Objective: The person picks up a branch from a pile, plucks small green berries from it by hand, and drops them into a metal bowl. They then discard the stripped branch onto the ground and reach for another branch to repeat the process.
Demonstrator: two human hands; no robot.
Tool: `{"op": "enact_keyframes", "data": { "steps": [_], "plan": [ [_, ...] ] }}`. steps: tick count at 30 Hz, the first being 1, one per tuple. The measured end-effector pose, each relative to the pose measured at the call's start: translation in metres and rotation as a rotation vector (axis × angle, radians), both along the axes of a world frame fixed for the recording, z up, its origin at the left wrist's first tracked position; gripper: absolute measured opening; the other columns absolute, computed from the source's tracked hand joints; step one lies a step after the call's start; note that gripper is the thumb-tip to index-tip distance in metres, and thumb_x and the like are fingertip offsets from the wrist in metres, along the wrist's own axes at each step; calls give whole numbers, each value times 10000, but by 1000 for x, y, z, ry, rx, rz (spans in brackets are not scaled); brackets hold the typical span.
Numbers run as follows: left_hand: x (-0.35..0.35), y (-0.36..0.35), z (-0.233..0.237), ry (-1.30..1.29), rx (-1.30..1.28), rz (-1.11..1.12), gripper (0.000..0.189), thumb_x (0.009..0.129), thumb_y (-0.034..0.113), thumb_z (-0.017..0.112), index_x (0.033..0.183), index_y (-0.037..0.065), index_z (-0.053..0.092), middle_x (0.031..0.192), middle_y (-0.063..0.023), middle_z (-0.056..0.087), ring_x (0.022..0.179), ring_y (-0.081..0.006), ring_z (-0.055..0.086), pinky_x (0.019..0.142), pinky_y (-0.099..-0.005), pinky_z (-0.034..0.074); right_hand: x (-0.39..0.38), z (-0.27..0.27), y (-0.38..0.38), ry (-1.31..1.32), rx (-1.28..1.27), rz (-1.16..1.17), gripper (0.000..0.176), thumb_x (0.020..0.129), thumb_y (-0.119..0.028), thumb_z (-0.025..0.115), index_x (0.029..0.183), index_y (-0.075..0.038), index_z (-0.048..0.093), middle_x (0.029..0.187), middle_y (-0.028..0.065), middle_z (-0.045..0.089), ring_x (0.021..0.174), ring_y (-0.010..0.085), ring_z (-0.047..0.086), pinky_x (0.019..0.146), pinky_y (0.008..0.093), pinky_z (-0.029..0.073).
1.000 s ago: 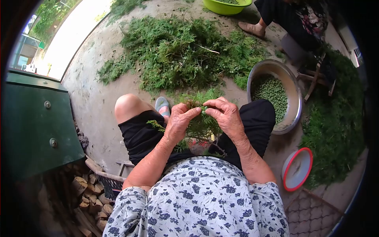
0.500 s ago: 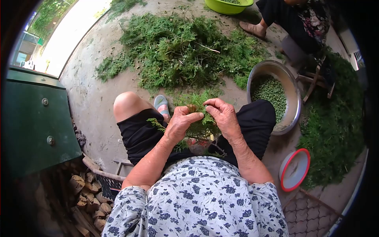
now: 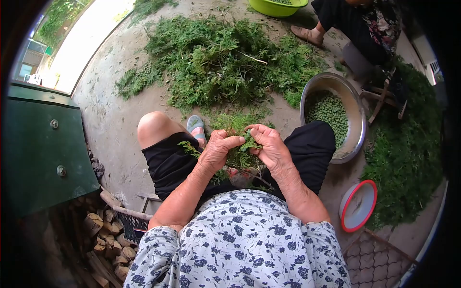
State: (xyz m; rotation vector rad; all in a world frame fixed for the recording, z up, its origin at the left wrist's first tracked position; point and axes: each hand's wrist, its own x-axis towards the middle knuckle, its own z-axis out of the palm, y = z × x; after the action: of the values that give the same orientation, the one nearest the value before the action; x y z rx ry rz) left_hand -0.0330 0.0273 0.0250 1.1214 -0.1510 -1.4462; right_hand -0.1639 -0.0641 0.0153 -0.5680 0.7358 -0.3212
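Observation:
My left hand (image 3: 219, 148) is closed round a green leafy sprig (image 3: 242, 157) above my lap, its thumb pointing right. Facing it, my right hand (image 3: 270, 146) pinches at the sprig's right side, where small green bits show by the fingertips. Leafy ends stick out left of my left wrist and below both hands. Beside my right knee stands a metal basin (image 3: 357, 120) holding many small green seed cones (image 3: 329, 115).
A large pile of green branches (image 3: 206, 62) lies ahead on the ground. A person (image 3: 355, 33) sits at upper right near a yellow-green basin (image 3: 278, 8). More branches (image 3: 403, 158), a red-rimmed bowl (image 3: 358, 206), a green metal box (image 3: 48, 144) and firewood (image 3: 110, 240) are around me.
My right hand has turned and its fingers have come down onto the sprig, close to my left thumb. My left hand has barely moved.

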Motion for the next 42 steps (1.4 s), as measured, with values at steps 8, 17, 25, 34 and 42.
{"op": "enact_keyframes", "data": {
  "steps": [8, 17, 25, 34, 42],
  "plan": [
    [-2, 0, -2, -51, 35, -26, 200, 744, 6, 641, 939, -24, 607, 839, -80, 633, 723, -168, 619, 654, -294, 519, -1, 4, 1, 79, -343, 13, 148, 870, -191, 577, 940, -61, 585, 772, -59, 536, 629, 14, 457, 517, 171, 368],
    [-3, 5, -2, -69, -18, -90, 213, 748, 32, 658, 945, -37, 615, 841, -59, 632, 720, -133, 603, 647, -262, 503, -8, -5, -10, -15, -100, -52, 126, 881, -155, 543, 913, -36, 566, 766, -8, 547, 608, 48, 484, 491, 173, 360],
    [-5, 4, -3, -107, -7, -21, 175, 768, 96, 662, 895, -22, 636, 791, -27, 621, 676, -81, 564, 597, -228, 466, -12, 14, -14, 8, -390, 77, 193, 838, -128, 600, 993, -29, 538, 851, 15, 548, 700, 54, 518, 561, 176, 406],
    [-2, 5, -5, -357, 45, -163, 174, 798, 83, 636, 933, -25, 616, 852, -49, 624, 735, -102, 579, 639, -242, 479, -8, 6, -7, 150, -867, 134, 164, 793, -129, 651, 890, -4, 608, 752, 16, 537, 691, 109, 535, 630, 233, 433],
    [-6, 3, 4, -17, -62, 14, 204, 802, 94, 628, 980, -2, 600, 866, -41, 614, 772, -130, 579, 695, -249, 469, -8, 11, -12, -144, -117, -98, 116, 859, -90, 568, 953, -31, 535, 777, 10, 548, 655, 77, 515, 510, 191, 404]
  ]
}}
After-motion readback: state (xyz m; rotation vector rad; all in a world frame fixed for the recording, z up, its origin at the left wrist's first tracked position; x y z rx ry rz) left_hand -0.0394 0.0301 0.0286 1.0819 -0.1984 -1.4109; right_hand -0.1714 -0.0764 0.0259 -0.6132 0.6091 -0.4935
